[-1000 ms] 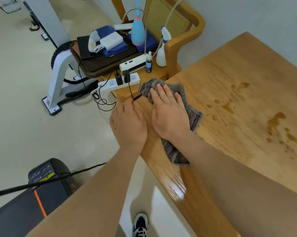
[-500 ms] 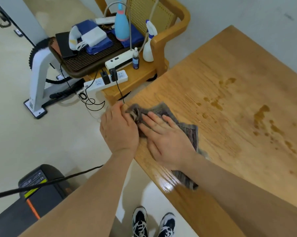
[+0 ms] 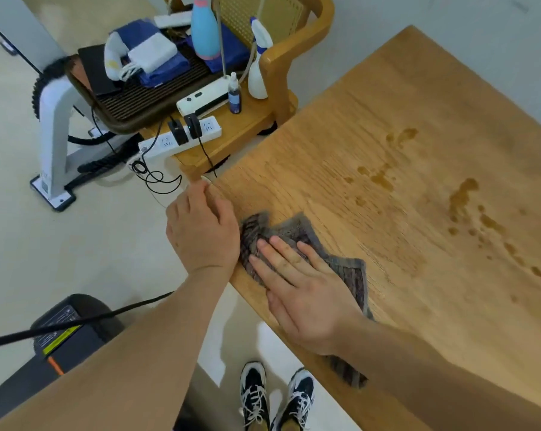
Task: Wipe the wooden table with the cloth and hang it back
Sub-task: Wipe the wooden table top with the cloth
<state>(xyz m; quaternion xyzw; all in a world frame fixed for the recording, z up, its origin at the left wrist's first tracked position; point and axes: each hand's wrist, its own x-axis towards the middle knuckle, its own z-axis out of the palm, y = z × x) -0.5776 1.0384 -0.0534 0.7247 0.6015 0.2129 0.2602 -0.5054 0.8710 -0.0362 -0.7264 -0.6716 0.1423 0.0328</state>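
Right now my right hand lies flat and open on the cloth at the table near edge; left hand rests loosely beside it, gripping nothing. Wet spots lie farther right, nearer the right hand.

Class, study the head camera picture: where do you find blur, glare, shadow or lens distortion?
Head view: motion blur softens the left hand and the wooden table grain near it; the wide lens bows the table's edges; soft glare lies on the glossy floor below the table edge; the cloth under the flat right hand stays fairly sharp; the wet patches read darker.
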